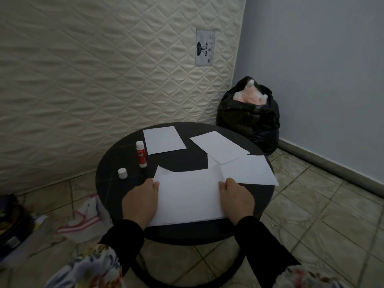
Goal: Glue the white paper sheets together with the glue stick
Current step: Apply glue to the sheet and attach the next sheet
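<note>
1. both hands are lying flat on the big white sheet (pixel 188 196) at the near edge of the round black table (pixel 108 183); left hand (pixel 140 201) pressing its left side, right hand (pixel 235 199) its right, fingers relaxed
2. glue stick (pixel 141 154) is standing uncapped just beyond, cap (pixel 122 173) sitting beside it; three smaller sheets (pixel 164 140) are lying further back

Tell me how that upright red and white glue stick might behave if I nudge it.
The red and white glue stick stands tall and narrow on the round black table, so it would probably tip easily. Being cylindrical, it would likely roll afterwards. It looks light.
</note>
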